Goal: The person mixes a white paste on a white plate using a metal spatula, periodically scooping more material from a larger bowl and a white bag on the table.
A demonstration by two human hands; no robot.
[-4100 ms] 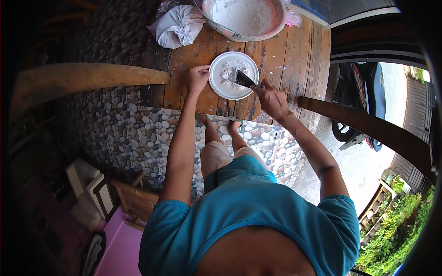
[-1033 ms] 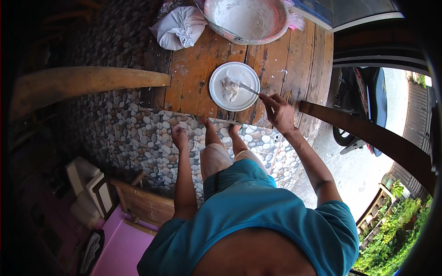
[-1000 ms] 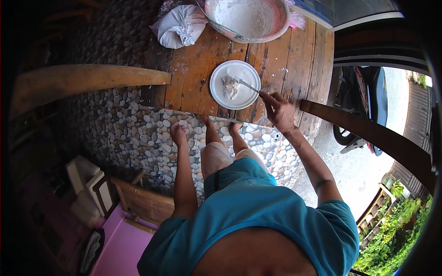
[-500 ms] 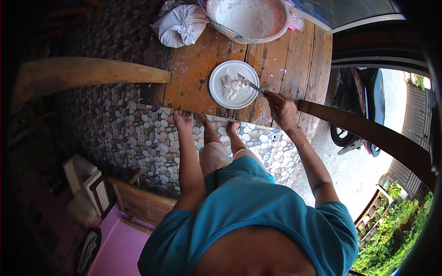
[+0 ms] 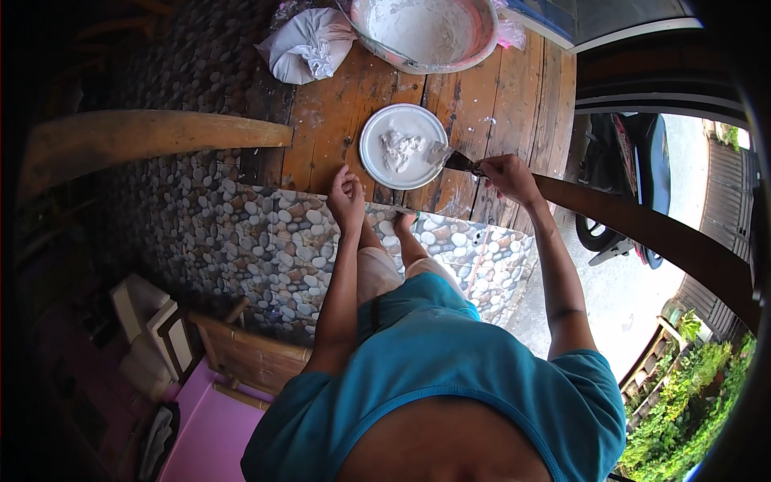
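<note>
My right hand (image 5: 511, 178) is closed round the handle of a putty knife (image 5: 459, 161), its blade smeared white and resting over the right rim of a round white lid (image 5: 371, 172). A lump of white paste (image 5: 399, 149) sits in the middle of the lid, with a thin smear around it. The lid lies on the wooden table near its front edge. Just left of it and off the table's front edge, my left hand (image 5: 346, 201) is held up with loosely bent fingers and nothing visible in it.
At the back of the table (image 5: 321, 120) stand a wide basin (image 5: 482, 52) coated with white powder and a tied white bag (image 5: 309, 48). A curved wooden post (image 5: 161, 128) crosses at left, a darker one (image 5: 642, 217) at right. A motorcycle (image 5: 642, 177) is parked beyond.
The putty knife's blade has moved from the paste to the lid's right rim, as my right hand shifted right. My left hand has risen toward the lid, its fingers now more bent.
</note>
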